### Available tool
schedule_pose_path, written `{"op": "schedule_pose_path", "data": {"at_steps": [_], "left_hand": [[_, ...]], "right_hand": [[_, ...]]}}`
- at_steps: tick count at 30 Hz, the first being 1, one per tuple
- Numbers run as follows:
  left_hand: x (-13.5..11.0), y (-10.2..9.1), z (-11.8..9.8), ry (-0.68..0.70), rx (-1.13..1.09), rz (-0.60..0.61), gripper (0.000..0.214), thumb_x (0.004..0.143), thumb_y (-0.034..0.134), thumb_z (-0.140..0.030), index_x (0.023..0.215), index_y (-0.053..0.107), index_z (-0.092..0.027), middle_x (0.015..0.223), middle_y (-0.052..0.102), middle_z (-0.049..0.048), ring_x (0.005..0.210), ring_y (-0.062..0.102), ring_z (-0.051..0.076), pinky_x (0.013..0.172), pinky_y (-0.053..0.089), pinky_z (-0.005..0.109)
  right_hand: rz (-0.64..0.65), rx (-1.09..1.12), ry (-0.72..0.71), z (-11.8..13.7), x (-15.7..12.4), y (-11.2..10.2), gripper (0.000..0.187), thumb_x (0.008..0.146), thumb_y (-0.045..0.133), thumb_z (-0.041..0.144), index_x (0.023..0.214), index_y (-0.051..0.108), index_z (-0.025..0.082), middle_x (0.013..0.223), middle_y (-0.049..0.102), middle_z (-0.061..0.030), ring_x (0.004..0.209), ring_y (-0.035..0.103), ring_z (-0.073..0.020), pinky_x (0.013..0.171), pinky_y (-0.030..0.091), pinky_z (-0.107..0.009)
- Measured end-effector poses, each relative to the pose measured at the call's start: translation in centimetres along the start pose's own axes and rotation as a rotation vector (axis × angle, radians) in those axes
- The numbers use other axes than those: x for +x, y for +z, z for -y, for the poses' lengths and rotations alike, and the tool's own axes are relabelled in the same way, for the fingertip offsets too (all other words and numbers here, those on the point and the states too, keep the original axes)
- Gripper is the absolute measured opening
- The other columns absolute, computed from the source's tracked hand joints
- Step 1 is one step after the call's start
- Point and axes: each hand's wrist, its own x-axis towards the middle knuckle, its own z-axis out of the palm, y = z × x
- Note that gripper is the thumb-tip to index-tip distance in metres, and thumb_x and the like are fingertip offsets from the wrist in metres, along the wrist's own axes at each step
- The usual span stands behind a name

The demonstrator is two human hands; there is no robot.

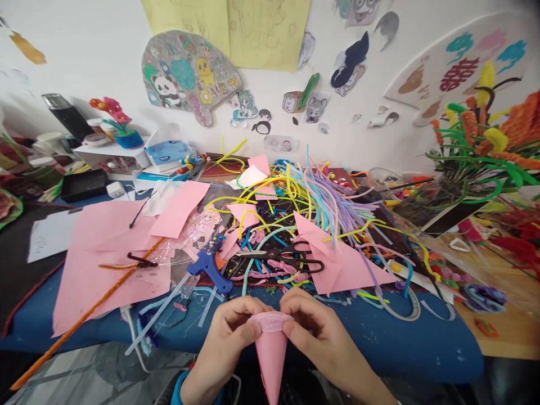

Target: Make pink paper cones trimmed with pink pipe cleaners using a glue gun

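A pink paper cone (270,354), point down, is held between both hands at the near edge of the table. A fuzzy pink pipe cleaner (270,319) runs round its top rim. My left hand (225,343) pinches the rim's left side. My right hand (324,340) pinches the right side, fingers curled over the pipe cleaner. Just beyond the hands lie a blue glue gun (208,267) and black scissors (291,259).
The blue table (405,337) is littered with pink paper sheets (105,253), a heap of coloured pipe cleaners (320,197) and a long orange pipe cleaner (84,320). Pipe-cleaner flowers (489,135) stand at the right. A tissue box (166,152) sits by the wall.
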Motion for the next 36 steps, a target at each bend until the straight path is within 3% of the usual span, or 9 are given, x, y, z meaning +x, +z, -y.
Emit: {"op": "schedule_pose_path", "data": {"at_steps": [4, 11, 19, 23, 25, 28, 30, 33, 36], "left_hand": [[0.3, 0.1, -0.3, -0.006, 0.001, 0.036, 0.021, 0.073, 0.08, -0.037, 0.068, 0.074, -0.018, 0.073, 0.065, 0.002, 0.069, 0.055, 0.015, 0.063, 0.041, 0.025], [0.5, 0.4, -0.6, -0.103, 0.0, 0.131, 0.022, 0.066, 0.084, -0.039, 0.065, 0.076, -0.018, 0.078, 0.056, 0.0018, 0.073, 0.05, 0.016, 0.063, 0.037, 0.025], [0.3, -0.9, -0.8, -0.039, 0.138, 0.257, 0.029, 0.079, 0.073, -0.047, 0.086, 0.08, -0.02, 0.083, 0.06, 0.0035, 0.078, 0.051, 0.017, 0.069, 0.038, 0.027], [0.0, -1.4, -0.5, 0.092, 0.243, 0.092, 0.023, 0.092, 0.06, -0.035, 0.082, 0.074, -0.02, 0.082, 0.062, 0.0033, 0.084, 0.056, 0.02, 0.078, 0.04, 0.031], [-0.2, -1.5, -0.3, 0.198, 0.23, -0.032, 0.029, 0.098, 0.049, -0.029, 0.075, 0.066, -0.021, 0.075, 0.06, 0.0013, 0.08, 0.056, 0.02, 0.081, 0.042, 0.033], [-0.6, -1.5, -0.3, 0.346, 0.274, -0.079, 0.04, 0.102, 0.037, -0.03, 0.068, 0.057, -0.022, 0.066, 0.054, -0.0004, 0.071, 0.054, 0.018, 0.076, 0.044, 0.032], [-0.8, -1.2, -0.6, 0.374, 0.402, -0.056, 0.038, 0.101, 0.042, -0.03, 0.069, 0.06, -0.021, 0.068, 0.057, 0.0001, 0.072, 0.056, 0.017, 0.073, 0.044, 0.03], [-1.0, -0.5, -0.9, 0.335, 0.537, 0.012, 0.009, 0.091, 0.063, -0.029, 0.093, 0.07, -0.024, 0.082, 0.065, 0.0006, 0.081, 0.06, 0.017, 0.074, 0.045, 0.026], [-1.0, 0.1, -0.9, 0.29, 0.534, 0.083, 0.021, 0.083, 0.073, -0.03, 0.103, 0.071, -0.027, 0.091, 0.07, 0.0003, 0.085, 0.061, 0.017, 0.077, 0.046, 0.025]], "right_hand": [[0.022, 0.008, 0.004, 0.0, 0.0, -0.2, 0.035, 0.096, 0.049, 0.048, 0.079, 0.059, 0.019, 0.08, 0.051, -0.0015, 0.066, 0.05, -0.0135, 0.054, 0.043, -0.023], [0.155, 0.149, 0.012, -0.6, 0.1, -0.9, 0.046, 0.094, 0.046, 0.06, 0.074, 0.056, 0.02, 0.08, 0.05, -0.0007, 0.078, 0.049, -0.0159, 0.073, 0.045, -0.027], [0.16, 0.328, 0.117, -1.9, -0.2, -1.3, 0.041, 0.092, 0.054, 0.055, 0.072, 0.055, 0.019, 0.079, 0.044, 0.0003, 0.075, 0.041, -0.0156, 0.07, 0.036, -0.028], [0.151, 0.404, 0.137, -2.3, -0.4, -1.2, 0.038, 0.092, 0.056, 0.051, 0.073, 0.057, 0.019, 0.08, 0.044, 0.0003, 0.068, 0.038, -0.0136, 0.063, 0.033, -0.027], [0.135, 0.443, 0.152, -2.6, -0.6, -1.2, 0.038, 0.092, 0.057, 0.049, 0.071, 0.055, 0.019, 0.08, 0.044, 0.0002, 0.065, 0.036, -0.0124, 0.059, 0.031, -0.026], [0.098, 0.493, 0.194, -2.8, -0.9, -1.1, 0.038, 0.092, 0.058, 0.048, 0.069, 0.054, 0.018, 0.08, 0.045, 0.0003, 0.062, 0.034, -0.0107, 0.054, 0.027, -0.025], [0.086, 0.52, 0.217, -2.9, -0.9, -0.9, 0.038, 0.091, 0.06, 0.047, 0.069, 0.054, 0.017, 0.08, 0.044, 0.0005, 0.061, 0.032, -0.0097, 0.052, 0.024, -0.024], [0.085, 0.552, 0.217, -2.8, -1.0, -0.8, 0.039, 0.091, 0.06, 0.049, 0.07, 0.055, 0.016, 0.079, 0.043, 0.0009, 0.06, 0.032, -0.0088, 0.05, 0.022, -0.024], [0.09, 0.565, 0.213, -2.8, -1.0, -0.7, 0.037, 0.091, 0.06, 0.048, 0.073, 0.057, 0.016, 0.08, 0.043, 0.0012, 0.059, 0.032, -0.008, 0.05, 0.021, -0.024]]}}
